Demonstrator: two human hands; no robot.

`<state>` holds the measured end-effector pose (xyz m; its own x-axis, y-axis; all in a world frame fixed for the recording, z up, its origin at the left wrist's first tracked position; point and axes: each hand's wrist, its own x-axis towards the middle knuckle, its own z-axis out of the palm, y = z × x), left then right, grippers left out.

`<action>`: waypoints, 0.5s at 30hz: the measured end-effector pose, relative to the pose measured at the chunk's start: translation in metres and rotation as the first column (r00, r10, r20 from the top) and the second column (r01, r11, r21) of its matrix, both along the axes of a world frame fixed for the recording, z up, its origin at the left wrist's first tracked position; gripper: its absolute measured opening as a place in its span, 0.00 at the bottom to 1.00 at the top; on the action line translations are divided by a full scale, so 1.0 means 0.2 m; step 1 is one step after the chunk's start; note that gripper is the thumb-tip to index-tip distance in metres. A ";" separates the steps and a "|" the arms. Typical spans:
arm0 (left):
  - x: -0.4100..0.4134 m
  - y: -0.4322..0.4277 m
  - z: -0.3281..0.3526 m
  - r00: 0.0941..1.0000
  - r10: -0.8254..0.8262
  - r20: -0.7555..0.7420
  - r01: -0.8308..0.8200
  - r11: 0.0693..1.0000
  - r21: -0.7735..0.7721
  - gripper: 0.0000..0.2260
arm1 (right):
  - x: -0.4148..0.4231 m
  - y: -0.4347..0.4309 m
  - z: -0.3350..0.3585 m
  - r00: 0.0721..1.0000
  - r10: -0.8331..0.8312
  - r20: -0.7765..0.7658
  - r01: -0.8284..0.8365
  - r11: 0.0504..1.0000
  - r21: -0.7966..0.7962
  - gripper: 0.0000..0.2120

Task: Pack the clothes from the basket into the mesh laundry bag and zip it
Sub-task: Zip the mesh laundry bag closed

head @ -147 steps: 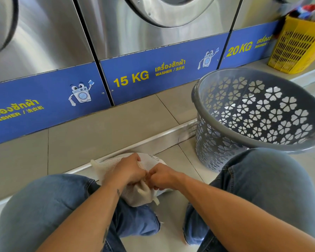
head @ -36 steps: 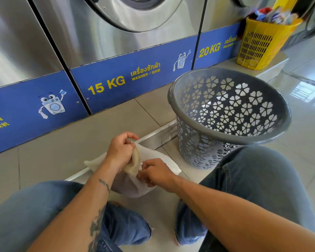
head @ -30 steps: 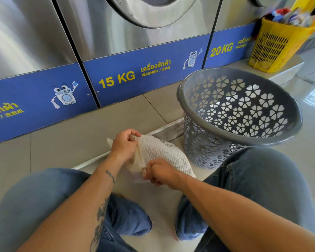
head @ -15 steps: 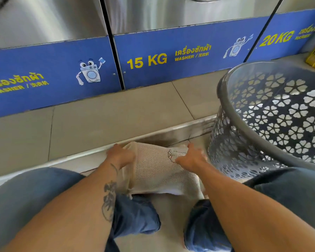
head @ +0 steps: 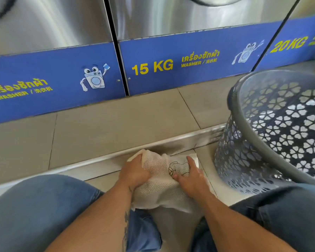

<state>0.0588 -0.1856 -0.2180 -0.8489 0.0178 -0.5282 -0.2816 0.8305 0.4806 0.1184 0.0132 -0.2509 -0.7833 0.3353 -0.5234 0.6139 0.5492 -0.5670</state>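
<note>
The white mesh laundry bag [head: 158, 186], stuffed and bearing a small brown drawing, lies on the floor tiles between my knees. My left hand [head: 134, 174] grips its left end, fingers curled into the mesh. My right hand [head: 191, 177] rests flat on the bag's right side, fingers spread and pressing down. The grey plastic basket [head: 262, 142] with flower-shaped holes stands to the right, close to my right knee; I see no clothes in the part of it that shows. The bag's zip is not visible.
A row of steel washers with blue panels [head: 171, 64] marked 15 KG and 20 KG stands on a raised tiled step [head: 116, 124] ahead. A metal strip [head: 180, 140] edges that step just beyond the bag. My jeans-clad knees flank the bag.
The bag was turned and laid flat on the floor. My right hand left the bag's opening and now presses on top. The camera tilted down and nearer.
</note>
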 end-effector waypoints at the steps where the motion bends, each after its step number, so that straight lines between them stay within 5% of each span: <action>1: 0.02 0.00 0.03 0.999 -0.017 -0.033 0.017 1.000 0.003 0.33 | 0.02 -0.01 0.05 0.999 0.019 -0.035 -0.017 0.999 0.040 0.42; 6: 0.17 -0.03 0.30 0.949 0.096 -0.300 -0.072 0.993 0.090 0.30 | 0.04 -0.07 0.35 0.954 0.024 -0.299 0.022 0.989 0.150 0.35; 10: 0.22 -0.17 0.59 0.767 0.245 -0.593 -0.156 0.968 0.198 0.31 | -0.03 -0.23 0.62 0.833 -0.056 -0.551 0.096 0.994 0.044 0.31; 15: 0.10 -0.43 0.89 0.678 0.056 -0.733 -0.058 0.998 0.022 0.28 | -0.21 -0.37 0.91 0.730 0.058 -0.681 0.020 0.994 0.106 0.30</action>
<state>0.0783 -0.2710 -0.0393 -0.9635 -0.0444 0.2639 0.1130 0.8266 0.5514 0.0761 -0.0607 -0.0685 -0.9229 0.3354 0.1892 0.0722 0.6333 -0.7706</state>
